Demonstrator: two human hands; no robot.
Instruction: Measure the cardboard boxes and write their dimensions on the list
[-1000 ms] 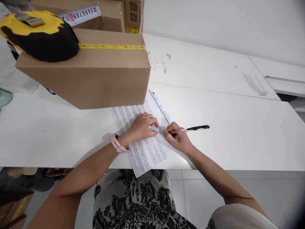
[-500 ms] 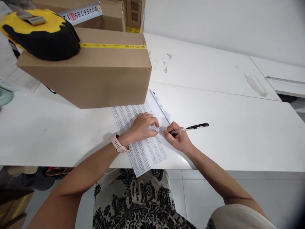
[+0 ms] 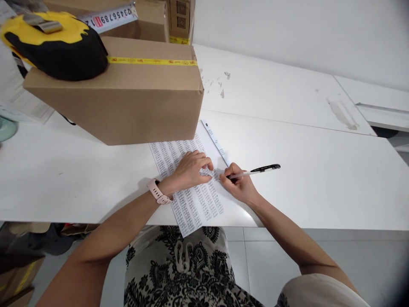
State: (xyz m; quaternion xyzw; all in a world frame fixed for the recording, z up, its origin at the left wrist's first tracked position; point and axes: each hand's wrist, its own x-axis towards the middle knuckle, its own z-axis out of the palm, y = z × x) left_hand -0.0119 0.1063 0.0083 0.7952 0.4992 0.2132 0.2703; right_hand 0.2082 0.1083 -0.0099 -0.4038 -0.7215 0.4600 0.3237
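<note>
A sheet of paper [image 3: 189, 215] with dense columns of handwriting lies slantwise on the white table, one corner jutting past the front edge. My left hand [image 3: 193, 169] rests on it, holding nothing, fingers curved and thumb apart from the forefinger. A pale pink band [image 3: 157, 192] circles the left wrist. Just to the right, my right hand [image 3: 239, 183] is closed round a black-and-clear pen [image 3: 263, 169], its tip down by the paper's right side. A narrow pale blue printed strip [image 3: 214, 140] runs along the paper's upper right edge, its lower end by my right knuckles.
Beyond the paper stands a cardboard box [image 3: 143, 113], overlapping its top end. A yellow-and-black tape measure [image 3: 60, 47] sits on the box, its blade [image 3: 110, 18] partly out. More cartons [image 3: 179, 21] are behind. A pale green object [image 3: 7, 129] shows at the left edge.
The pen's upper end has tilted slightly as my right hand makes tiny movements. My left hand stays in place on the paper. The whole view has shifted very slightly.
</note>
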